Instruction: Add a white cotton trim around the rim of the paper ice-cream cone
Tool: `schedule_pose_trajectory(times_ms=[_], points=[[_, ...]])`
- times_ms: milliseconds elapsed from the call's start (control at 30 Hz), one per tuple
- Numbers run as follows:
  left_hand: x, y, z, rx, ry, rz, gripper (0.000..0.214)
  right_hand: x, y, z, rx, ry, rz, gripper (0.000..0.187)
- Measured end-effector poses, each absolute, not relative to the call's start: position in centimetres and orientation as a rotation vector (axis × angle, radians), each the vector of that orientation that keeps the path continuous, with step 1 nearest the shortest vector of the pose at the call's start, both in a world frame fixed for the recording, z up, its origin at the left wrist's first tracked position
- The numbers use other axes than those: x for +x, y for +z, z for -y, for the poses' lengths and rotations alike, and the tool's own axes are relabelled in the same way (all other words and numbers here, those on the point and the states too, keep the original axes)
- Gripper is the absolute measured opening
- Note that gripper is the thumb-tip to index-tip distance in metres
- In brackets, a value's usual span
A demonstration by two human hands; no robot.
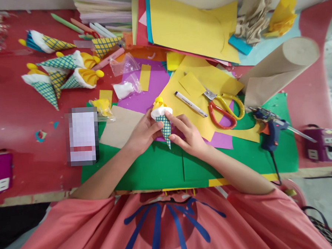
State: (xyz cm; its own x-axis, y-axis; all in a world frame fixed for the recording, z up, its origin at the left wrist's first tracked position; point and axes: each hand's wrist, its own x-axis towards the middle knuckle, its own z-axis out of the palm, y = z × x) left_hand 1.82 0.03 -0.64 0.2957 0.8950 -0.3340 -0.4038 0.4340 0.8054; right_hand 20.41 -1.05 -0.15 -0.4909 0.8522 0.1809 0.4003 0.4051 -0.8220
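Observation:
A small paper cone (164, 125) with a blue grid pattern, white fluff and a yellow top sits between my two hands over the green sheet (162, 169). My left hand (144, 133) pinches its left side, fingers curled round it. From the right, my right hand (187, 134) presses on it, index finger along the cone and thumb near its tip.
Several finished cones (60, 72) lie at the upper left. A white marker (190, 104), red and yellow scissors (223, 108) and a blue glue gun (269, 128) lie to the right. Coloured paper stacks (188, 23), a brown paper roll (280, 68) and a power strip (321, 144) surround them.

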Motion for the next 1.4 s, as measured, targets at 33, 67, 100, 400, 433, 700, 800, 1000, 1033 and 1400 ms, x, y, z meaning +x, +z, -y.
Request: schedule_pose_trajectory(times_ms=[33, 67, 100, 400, 433, 700, 800, 1000, 1033, 1400], points=[[1.81, -0.63, -0.03, 0.667, 0.957, -0.882, 0.057, 20.42, -0.15, 1.05, -1.053, 0.977, 2.066, 0.065], [1.81, -0.62, -0.04, 0.669, 0.961, -0.884, 0.057, 20.42, -0.17, 1.06, -1.045, 0.975, 2.067, 0.065], [1.81, -0.61, -0.04, 0.672, 0.964, -0.885, 0.057, 20.44, -0.21, 1.07, -1.037, 0.97, 2.066, 0.064], [2.03, -0.22, 0.01, 0.683, 0.973, -0.935, 0.059, 20.8, -0.36, 0.92, -0.978, 0.705, 1.812, 0.044], [2.0, -0.27, 0.06, 0.701, 0.977, -0.943, 0.06, 20.78, -0.34, 0.85, -0.971, 0.708, 1.832, 0.045], [1.25, -1.2, 0.57, 0.843, 0.886, -1.037, 0.063, 20.59, -0.22, 0.92, -1.017, 0.758, 2.125, 0.062], [1.37, -1.01, 0.6, 0.838, 0.883, -1.046, 0.066, 20.61, -0.21, 0.94, -1.038, 0.79, 2.164, 0.064], [1.97, -0.34, 0.28, 0.718, 0.921, -0.959, 0.062, 20.67, -0.19, 0.83, -1.036, 0.819, 2.106, 0.063], [2.0, -0.35, 0.23, 0.72, 0.944, -0.959, 0.061, 20.67, -0.18, 0.82, -1.035, 0.83, 2.099, 0.063], [1.87, -0.7, 0.31, 0.801, 0.989, -0.937, 0.058, 20.54, -0.55, 0.82, -0.956, 0.88, 2.015, 0.059]])
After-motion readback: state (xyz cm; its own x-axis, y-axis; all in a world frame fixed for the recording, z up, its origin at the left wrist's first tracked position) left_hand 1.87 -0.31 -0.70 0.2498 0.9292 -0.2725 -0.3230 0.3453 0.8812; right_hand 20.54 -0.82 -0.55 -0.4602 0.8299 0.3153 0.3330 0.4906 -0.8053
